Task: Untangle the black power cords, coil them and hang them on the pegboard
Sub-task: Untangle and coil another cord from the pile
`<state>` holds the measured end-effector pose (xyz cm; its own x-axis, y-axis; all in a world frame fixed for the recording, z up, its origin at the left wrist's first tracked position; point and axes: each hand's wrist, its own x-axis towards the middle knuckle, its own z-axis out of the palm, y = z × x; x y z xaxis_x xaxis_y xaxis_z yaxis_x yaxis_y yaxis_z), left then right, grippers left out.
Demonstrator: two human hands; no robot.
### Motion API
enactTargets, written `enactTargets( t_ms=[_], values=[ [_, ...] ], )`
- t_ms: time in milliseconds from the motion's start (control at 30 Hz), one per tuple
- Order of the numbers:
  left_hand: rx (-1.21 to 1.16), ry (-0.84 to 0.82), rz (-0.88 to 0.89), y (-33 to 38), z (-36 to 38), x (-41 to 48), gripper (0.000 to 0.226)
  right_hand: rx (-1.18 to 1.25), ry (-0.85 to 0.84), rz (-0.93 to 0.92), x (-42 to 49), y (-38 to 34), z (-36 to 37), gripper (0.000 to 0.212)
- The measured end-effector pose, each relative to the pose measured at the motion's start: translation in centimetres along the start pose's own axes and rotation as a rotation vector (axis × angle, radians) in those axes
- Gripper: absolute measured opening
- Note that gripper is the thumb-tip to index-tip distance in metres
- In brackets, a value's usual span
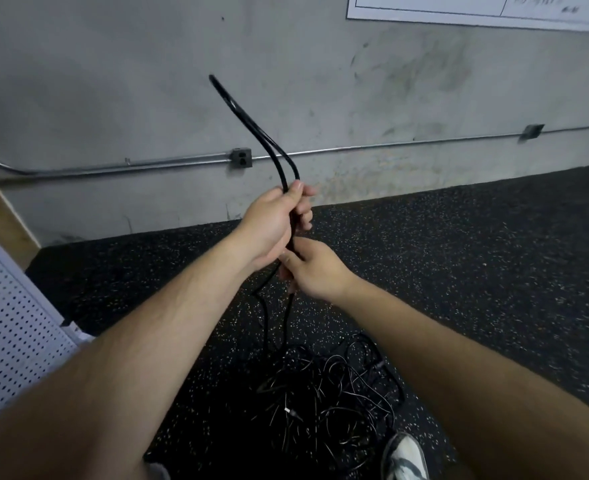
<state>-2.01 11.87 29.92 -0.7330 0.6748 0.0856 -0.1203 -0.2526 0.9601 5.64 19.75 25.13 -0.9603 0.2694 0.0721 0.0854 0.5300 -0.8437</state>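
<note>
My head view is dim and evenly lit, soft throughout; the conduit (113, 167) bows from wide-angle distortion, and the dark floor (459, 254) swallows detail.

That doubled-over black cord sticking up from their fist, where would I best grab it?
Probably the free cord loop above the left hand, coming from the right side: its two strands run close together there, so fingers can wrap both, and the right hand and the tangled pile sit lower down.

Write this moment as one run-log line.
left hand: grips folded cord | right hand: holds cord below | tangle: on floor | pegboard: at left
</note>
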Motion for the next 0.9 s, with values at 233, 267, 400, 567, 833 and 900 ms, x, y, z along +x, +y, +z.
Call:
enactTargets(
  t_ms=[233, 267, 400, 567, 833, 900],
  values=[
    [0.527, 0.060, 0.131, -0.2, -3.2, -2.0, 0.072, 0.247, 0.205, -0.045, 1.7, -4.7, -3.1, 0.026],
    [0.534, -0.022, 0.051, -1.2, -3.9, -2.6, 0.075, 0.330, 0.234, -0.063, 2.0, -5.7, -3.9, 0.027],
    [0.533, -0.310, -0.259, -5.2, -4.7, -4.5, 0.053, 0.710, 0.351, -0.095, 3.1, -8.9, -7.3, 0.024],
    [0.561, -0.122, -0.231, -4.7, -2.9, -3.8, 0.038, 0.917, 0.274, -0.076, 3.0, -6.6, -9.1, 0.029],
    [0.225, -0.052, -0.087, -0.6, 0.1, -0.3, 0.031, 0.167, -0.307, 0.133, -1.3, 0.3, 0.3, 0.018],
    [0.204, -0.044, -0.092, -0.6, 0.6, -0.5, 0.030, 0.100, -0.144, 0.118, -1.2, 0.5, 1.1, 0.013]
  ],
)
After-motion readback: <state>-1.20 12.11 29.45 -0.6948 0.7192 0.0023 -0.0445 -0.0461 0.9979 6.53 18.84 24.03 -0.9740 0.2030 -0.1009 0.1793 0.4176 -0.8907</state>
